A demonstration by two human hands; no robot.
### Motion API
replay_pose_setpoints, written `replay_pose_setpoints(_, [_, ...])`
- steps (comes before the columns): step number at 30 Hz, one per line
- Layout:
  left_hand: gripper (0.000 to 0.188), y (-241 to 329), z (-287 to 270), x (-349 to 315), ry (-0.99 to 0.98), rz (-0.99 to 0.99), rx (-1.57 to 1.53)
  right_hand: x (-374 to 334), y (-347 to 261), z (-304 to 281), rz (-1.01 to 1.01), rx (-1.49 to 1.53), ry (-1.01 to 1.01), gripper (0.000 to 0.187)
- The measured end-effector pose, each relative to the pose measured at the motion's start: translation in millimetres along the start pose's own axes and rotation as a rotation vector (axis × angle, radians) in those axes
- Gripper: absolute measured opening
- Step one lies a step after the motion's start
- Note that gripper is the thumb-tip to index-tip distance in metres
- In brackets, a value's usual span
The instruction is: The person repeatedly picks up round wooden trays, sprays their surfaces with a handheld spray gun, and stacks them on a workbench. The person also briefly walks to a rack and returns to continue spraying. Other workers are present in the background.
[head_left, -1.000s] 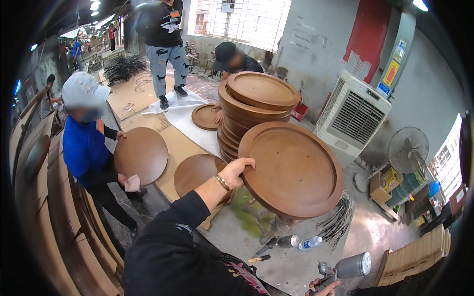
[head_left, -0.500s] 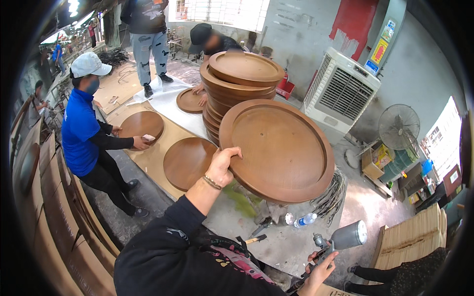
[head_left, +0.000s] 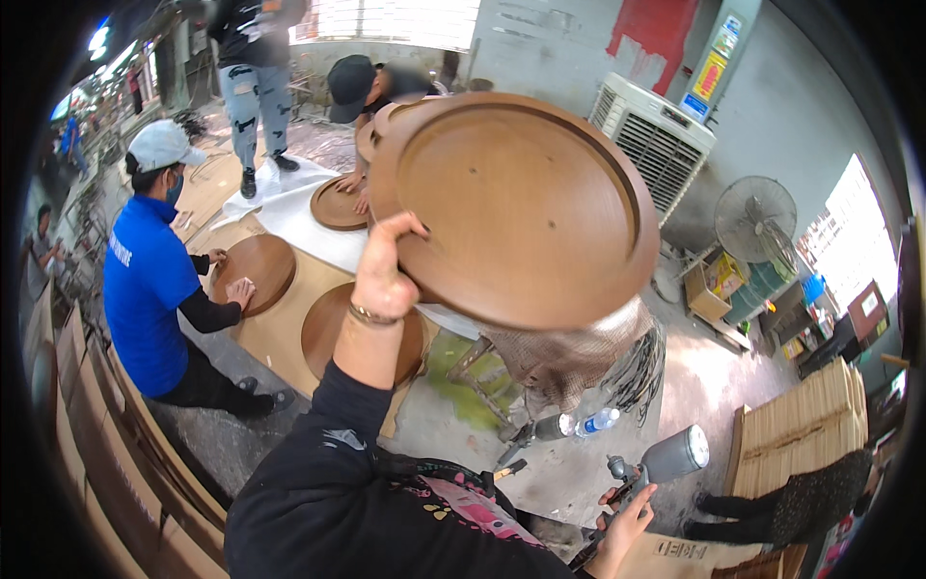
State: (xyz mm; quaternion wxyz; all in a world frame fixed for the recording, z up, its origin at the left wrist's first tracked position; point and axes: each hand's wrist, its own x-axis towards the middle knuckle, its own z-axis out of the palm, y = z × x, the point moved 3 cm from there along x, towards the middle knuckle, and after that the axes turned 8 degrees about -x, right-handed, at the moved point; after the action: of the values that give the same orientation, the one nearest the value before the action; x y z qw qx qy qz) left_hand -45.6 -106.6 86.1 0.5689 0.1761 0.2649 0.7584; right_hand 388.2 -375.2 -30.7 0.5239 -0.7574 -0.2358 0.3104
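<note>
My left hand (head_left: 384,275) grips the left edge of a large round brown wooden panel (head_left: 521,212) with a raised rim. The panel is held up and tilted, its recessed face and small dark holes showing. It hides most of the stack of similar panels behind it. At the lower right, my right hand (head_left: 629,529) is closed round the handle of a spray gun (head_left: 673,455) with a silver cup. Below the lifted panel stands a support draped in brown mesh-like cloth (head_left: 569,365).
At left, a person in blue (head_left: 154,270) touches a round panel (head_left: 260,275) on cardboard; another panel (head_left: 323,333) lies closer. A capped person (head_left: 352,92) bends at the back. A clear bottle (head_left: 598,421), a fan (head_left: 755,214), an air cooler (head_left: 651,145) and stacked boards (head_left: 805,439) stand rightward.
My left hand has raised the round panel, which now covers most of the stack. The cloth-draped support has come into view beneath it. My right hand still holds the spray gun low.
</note>
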Motion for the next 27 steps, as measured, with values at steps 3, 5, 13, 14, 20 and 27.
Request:
replay_pose_setpoints(3, [0.007, 22.6, 15.9, 52.0, -0.143, -0.104, -0.172, -10.8, -2.9, 10.0, -0.013, 0.021, -0.004, 0.063])
replay_pose_setpoints(5, [0.012, 42.4, 21.3, 95.7, -0.072, -0.116, -0.145, -18.6, -4.3, 17.8, -0.014, 0.047, 0.032, 0.063])
replay_pose_setpoints(13, [0.014, 73.1, 9.7, 252.5, 0.073, 0.149, -0.132, -48.0, -14.1, 48.1, -0.018, 0.019, 0.23, 0.061])
replay_pose_setpoints(14, [0.014, 75.3, 4.5, 271.9, 0.095, 0.127, -0.12, -52.0, -15.5, 51.8, -0.013, 0.024, 0.247, 0.061])
replay_pose_setpoints(20, [0.011, 63.4, -23.2, 359.9, 0.18, 0.066, -0.12, -69.2, -27.0, 82.1, 0.009, 0.02, 0.337, 0.06])
replay_pose_setpoints(27, [0.015, 52.5, -43.2, 399.9, 0.205, 0.118, -0.142, -63.5, -41.6, 109.8, 0.084, 0.011, 0.389, 0.059])
